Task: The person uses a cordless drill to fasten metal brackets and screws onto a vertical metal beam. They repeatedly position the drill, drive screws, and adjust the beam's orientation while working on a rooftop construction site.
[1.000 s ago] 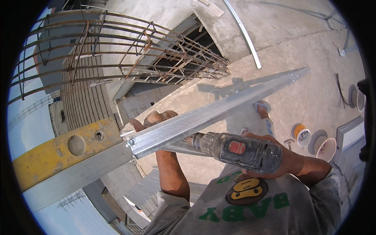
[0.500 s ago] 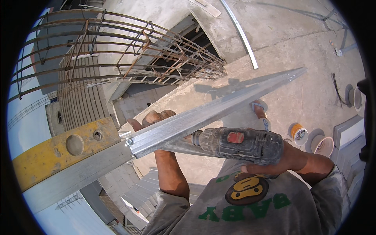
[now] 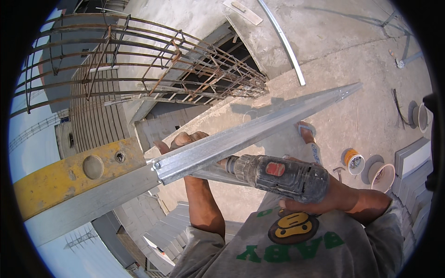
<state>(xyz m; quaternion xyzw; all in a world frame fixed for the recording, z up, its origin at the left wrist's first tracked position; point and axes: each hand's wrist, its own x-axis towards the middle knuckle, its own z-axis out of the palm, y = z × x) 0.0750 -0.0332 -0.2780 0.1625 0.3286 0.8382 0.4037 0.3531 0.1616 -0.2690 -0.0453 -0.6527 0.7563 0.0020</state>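
Observation:
A long galvanised metal channel (image 3: 259,125) runs slantwise from the near left up to the far right. My left hand (image 3: 189,138) grips it near its close end, fingers showing over the far edge and the palm hidden beneath. In my right hand (image 3: 337,194) is a dusty black cordless drill (image 3: 282,176) with a red patch. Its chuck points left, below the channel; whether the tip touches metal is hidden. A screw head (image 3: 157,165) shows at the channel's close end, beside a yellow and grey bar (image 3: 79,169) with a round recess.
A rusty rebar cage (image 3: 153,60) stands at the far left, by an opening in the concrete. On the right are an orange-and-white bucket (image 3: 355,164), a pale bucket (image 3: 382,177), a hammer (image 3: 339,172) and stacked grey blocks (image 3: 412,162). Another metal strip (image 3: 287,46) lies on the floor.
The drill's back end has swung slightly down and left, with my right hand following. My left hand keeps its hold on the channel. The view has shifted a little.

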